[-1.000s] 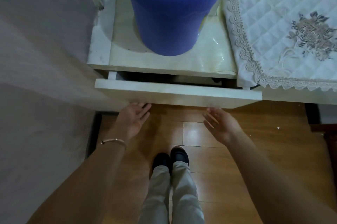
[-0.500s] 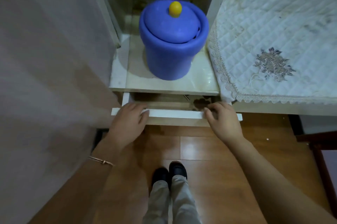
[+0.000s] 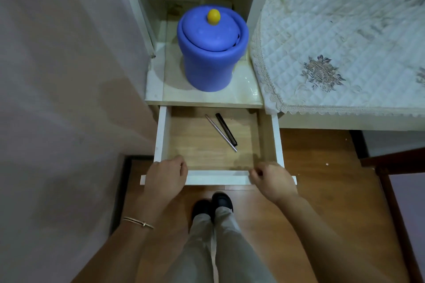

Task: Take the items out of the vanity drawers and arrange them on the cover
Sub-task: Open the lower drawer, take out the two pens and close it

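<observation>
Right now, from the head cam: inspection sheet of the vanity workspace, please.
Surface: quilted cover, lace-edged, right of the shelf.
Job's things: drawer pulled open; silver stick and black stick lie side by side, diagonal, on its floor.
Clutter: blue lidded bucket with a yellow knob, on the shelf.
Grippers: left hand and right hand grip the drawer front, one at each end.
Cables: nothing seen.
Surroundings: wall on the left, wooden floor.

The drawer (image 3: 162,135) has white painted walls and a matt wood-grain bottom. The thin stick (image 3: 221,133) looks metallic. The bin (image 3: 208,70) is matt blue plastic, the cover (image 3: 322,36) quilted cloth.
</observation>
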